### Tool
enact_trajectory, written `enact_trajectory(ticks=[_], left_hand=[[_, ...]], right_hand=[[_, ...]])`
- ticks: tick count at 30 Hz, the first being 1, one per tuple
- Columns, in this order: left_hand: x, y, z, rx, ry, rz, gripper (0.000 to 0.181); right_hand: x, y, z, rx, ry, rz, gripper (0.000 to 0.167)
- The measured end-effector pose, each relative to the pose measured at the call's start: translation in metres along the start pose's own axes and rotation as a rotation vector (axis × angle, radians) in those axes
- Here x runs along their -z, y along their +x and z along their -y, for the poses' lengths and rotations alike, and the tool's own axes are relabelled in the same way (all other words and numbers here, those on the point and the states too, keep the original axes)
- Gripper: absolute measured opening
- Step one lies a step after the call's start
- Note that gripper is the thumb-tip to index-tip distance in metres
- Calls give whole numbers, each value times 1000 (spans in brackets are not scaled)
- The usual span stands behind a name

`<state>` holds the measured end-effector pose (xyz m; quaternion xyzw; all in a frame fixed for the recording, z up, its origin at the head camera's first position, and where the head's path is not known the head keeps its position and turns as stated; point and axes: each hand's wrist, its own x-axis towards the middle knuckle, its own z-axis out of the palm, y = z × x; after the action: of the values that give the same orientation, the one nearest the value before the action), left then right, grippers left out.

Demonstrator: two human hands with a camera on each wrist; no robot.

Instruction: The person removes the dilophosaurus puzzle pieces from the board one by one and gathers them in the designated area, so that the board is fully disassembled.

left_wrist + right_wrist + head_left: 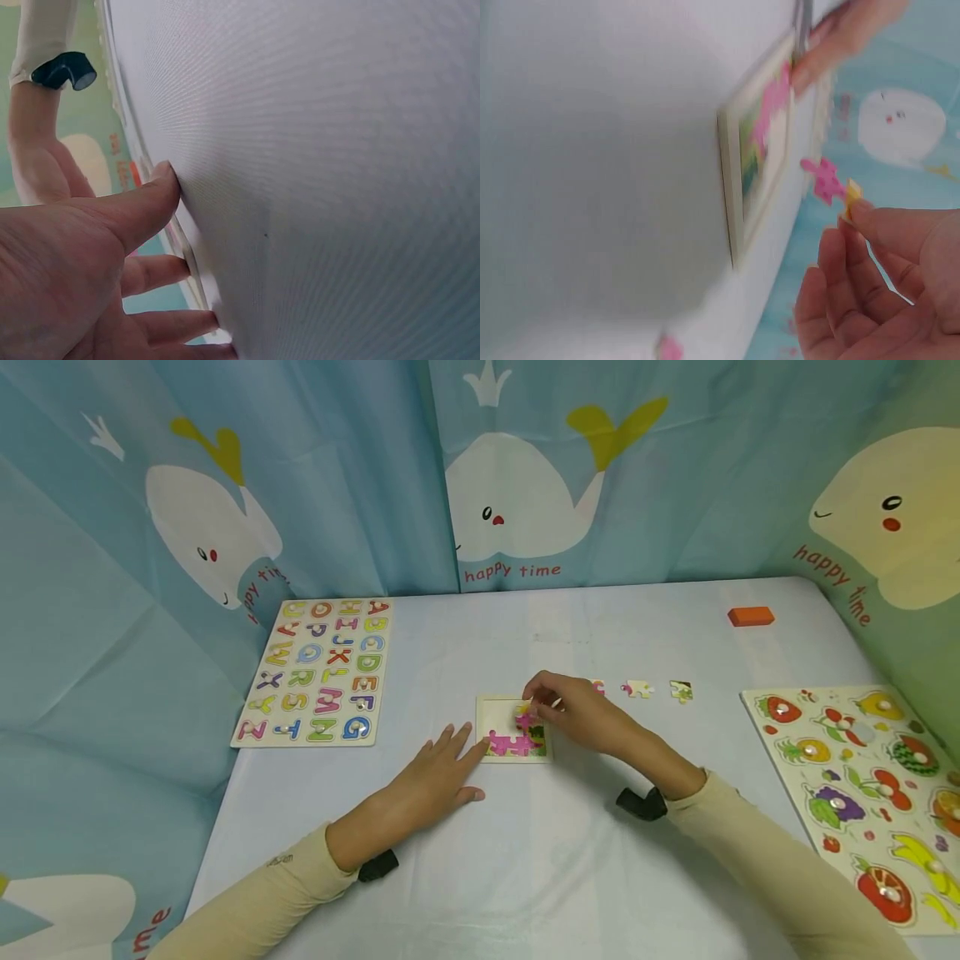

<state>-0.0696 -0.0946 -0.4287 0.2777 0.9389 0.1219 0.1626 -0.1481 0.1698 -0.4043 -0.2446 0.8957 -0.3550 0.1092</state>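
Note:
A small square jigsaw tray (497, 713) lies mid-table, with pink and green pieces fitted along its near and right sides. Above its right part, my right hand (585, 714) pinches a pink jigsaw piece (826, 181) with a yellow end between thumb and fingertips; the right wrist view shows it held apart from the tray. Spread flat beside the tray's left side, my left hand (427, 781) touches the near left corner with a fingertip. In the left wrist view, its thumb and straight fingers (176, 326) rest against the white cloth.
Loose jigsaw pieces (638, 689) lie in a row right of the tray, one partly hidden by my right hand. An alphabet board (311, 677) is at left, a fruit board (855, 760) at right. An orange block (751, 617) sits near the back right corner.

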Motion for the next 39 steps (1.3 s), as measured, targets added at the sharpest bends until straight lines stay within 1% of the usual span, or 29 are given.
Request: enact_trajectory(ticks=[3,6,9,14,19,22,25,27,31,34,39], left_hand=[[0,0,-1,4,-4,2,72],[-1,0,-1,8,-7,6,72],[-1,0,-1,11,-3,6,72],[-1,-1,-1,14,3,8,72],[-1,-2,0,13,0,7,72],[-1,-2,0,11,-5,5,72],[-1,-2,0,11,-5,2,72],[-1,-1,0,11,-2,2,72],[-2,-1,0,10,-1,2,72],[-1,0,0,6,0,3,72],[-1,0,1,2,17,4,72]], right_hand=[[15,-7,-8,-24,-15,-30,13],[32,-16,-18,-58,-38,-39,15],[49,-27,-32,-97,-59,-24,13],[77,-45,-61,-117,-107,8,10],[94,-58,-83,-178,-109,64,11],[98,-62,-90,-234,-70,106,13],[98,-64,-97,-254,-33,137,16],[96,-64,-100,-260,-23,142,17],[91,-63,-105,-271,-48,125,17],[86,-63,-105,-275,-99,107,15],[79,-62,-100,-276,-168,76,15]])
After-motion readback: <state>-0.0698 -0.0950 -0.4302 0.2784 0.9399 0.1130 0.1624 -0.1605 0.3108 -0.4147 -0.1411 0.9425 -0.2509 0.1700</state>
